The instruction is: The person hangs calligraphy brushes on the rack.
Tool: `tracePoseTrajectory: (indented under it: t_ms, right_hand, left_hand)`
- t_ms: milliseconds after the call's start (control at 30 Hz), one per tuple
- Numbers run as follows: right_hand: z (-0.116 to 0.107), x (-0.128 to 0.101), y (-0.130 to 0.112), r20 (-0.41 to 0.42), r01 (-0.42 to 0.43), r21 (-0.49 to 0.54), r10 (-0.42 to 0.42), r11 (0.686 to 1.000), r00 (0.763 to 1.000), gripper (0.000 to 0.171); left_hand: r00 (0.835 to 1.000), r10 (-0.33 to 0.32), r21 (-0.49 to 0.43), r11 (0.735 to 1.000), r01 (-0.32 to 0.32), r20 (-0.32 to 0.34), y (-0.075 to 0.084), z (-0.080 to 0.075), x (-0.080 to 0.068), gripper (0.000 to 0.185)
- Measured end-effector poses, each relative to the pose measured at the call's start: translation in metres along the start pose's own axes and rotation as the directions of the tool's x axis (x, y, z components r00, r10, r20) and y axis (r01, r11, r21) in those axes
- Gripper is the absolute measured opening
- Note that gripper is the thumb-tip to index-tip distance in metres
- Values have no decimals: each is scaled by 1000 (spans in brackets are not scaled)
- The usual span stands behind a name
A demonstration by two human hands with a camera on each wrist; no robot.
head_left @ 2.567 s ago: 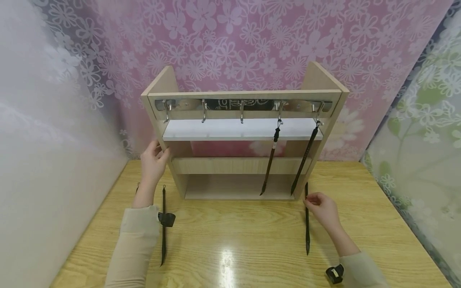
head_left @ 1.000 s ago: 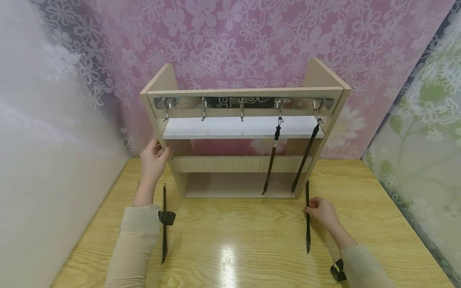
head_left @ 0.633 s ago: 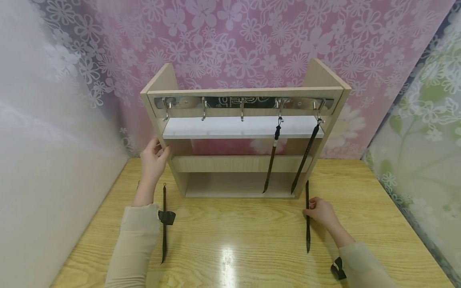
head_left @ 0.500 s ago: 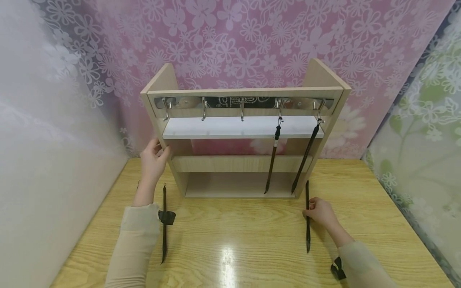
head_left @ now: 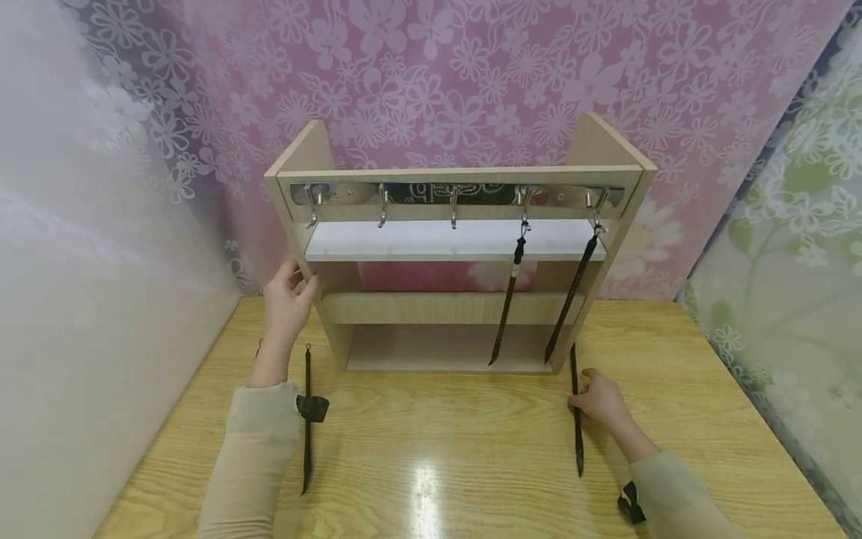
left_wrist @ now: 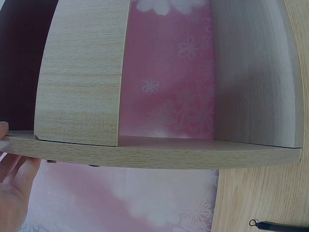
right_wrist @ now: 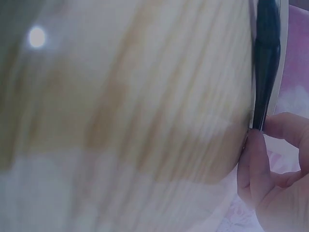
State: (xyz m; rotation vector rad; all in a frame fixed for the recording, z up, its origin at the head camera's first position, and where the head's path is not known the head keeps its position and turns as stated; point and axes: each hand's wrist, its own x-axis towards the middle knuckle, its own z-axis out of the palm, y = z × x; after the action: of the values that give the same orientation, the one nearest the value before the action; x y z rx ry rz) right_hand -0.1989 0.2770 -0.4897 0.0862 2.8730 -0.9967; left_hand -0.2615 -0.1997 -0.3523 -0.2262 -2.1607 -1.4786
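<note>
In the head view, the left hand point(head_left: 286, 303) grips the left side of a wooden shelf point(head_left: 451, 308), its light sleeve point(head_left: 245, 471) reaching forward. The right hand point(head_left: 601, 398), near the shelf's front right corner, pinches a dark brush point(head_left: 578, 442) that points away from the shelf; that arm slants in from the right. Two hanging brushes point(head_left: 508, 296) dangle from hooks point(head_left: 454, 206) on the shelf's right half. A loose brush point(head_left: 307, 464) lies on the worktop point(head_left: 438, 427), left of the shelf. Pink flowered cloth point(head_left: 444, 75) stands behind the shelf.

In the left wrist view, the left hand, partly cut off, clasps the shelf's side panel.

In the right wrist view, thumb and fingertips meet around the brush; I cannot tell whether it is lifted.
</note>
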Motion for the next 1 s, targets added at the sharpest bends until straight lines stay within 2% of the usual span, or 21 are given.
tracePoseTrajectory:
  t_ms: [367, 600, 1000]
  right_hand:
    - [0, 0, -2, 0, -21, 13, 21, 1000, 1000, 64]
    - [-2, -1, 1, -7, -21, 46, 22, 999, 1000, 64]
    - [-15, -9, -3, -52, -1, 77, 5, 997, 999, 64]
  left_hand:
    - [1000, -14, 6, 1000, 14, 5, 4, -1, -2, 35]
    - [1000, -4, 8, 1000, 3, 9, 34, -1, -11, 34]
    - [1000, -5, -10, 1000, 5, 4, 37, -1, -10, 34]
